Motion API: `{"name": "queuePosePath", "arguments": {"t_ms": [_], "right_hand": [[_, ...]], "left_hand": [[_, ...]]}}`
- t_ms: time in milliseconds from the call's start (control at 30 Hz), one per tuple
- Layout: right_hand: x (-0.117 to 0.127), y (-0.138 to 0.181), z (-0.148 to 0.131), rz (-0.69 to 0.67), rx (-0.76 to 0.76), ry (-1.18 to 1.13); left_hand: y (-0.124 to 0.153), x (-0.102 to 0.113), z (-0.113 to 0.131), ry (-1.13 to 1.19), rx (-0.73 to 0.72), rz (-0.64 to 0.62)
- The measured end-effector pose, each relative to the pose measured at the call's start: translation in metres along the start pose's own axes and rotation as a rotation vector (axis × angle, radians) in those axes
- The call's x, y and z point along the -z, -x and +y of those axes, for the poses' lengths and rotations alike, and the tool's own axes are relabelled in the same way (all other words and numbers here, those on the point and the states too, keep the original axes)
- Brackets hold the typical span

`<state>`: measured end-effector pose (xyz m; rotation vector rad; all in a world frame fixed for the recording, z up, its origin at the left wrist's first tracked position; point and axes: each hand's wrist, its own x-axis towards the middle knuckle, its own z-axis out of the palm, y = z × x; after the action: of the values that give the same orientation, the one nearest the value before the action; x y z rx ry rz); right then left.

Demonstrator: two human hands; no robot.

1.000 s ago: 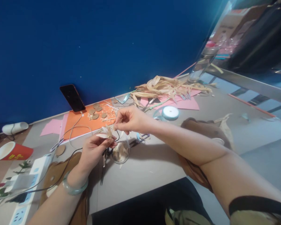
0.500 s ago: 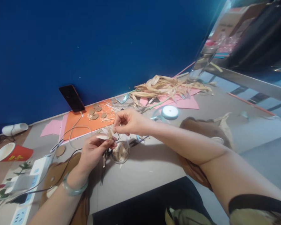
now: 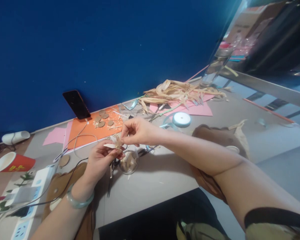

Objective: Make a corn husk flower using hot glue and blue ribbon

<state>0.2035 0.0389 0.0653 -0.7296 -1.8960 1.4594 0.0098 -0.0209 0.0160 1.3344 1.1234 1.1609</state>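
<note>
Where our hands meet: husk flower (image 3: 114, 144), long petal level, tip pointing left.
Left hand (image 3: 100, 161): fingertips pinch its base.
Right hand (image 3: 136, 131): fingertips pinch its right edge.

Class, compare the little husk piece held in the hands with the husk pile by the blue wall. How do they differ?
Size: the husk piece is small and short-leaved; the husk pile is big, with long strips.
Pose: the husk piece is pinched between the left hand and the right hand; the husk pile lies loose on pink paper, untouched.
Both look pale tan and dry.
</note>
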Motion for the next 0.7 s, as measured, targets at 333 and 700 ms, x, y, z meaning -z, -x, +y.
{"name": "queuePosePath", "arguments": {"t_ms": [333,700], "right_hand": [[-0.002,0.0,0.002,0.006,-0.007,0.045],[-0.004,-0.001,0.003,0.069,0.058,0.144]], "left_hand": [[-0.001,0.004,-0.005,-0.043,-0.012,-0.026],[0.0,0.005,-0.007,-0.01,-0.025,-0.033]]}}
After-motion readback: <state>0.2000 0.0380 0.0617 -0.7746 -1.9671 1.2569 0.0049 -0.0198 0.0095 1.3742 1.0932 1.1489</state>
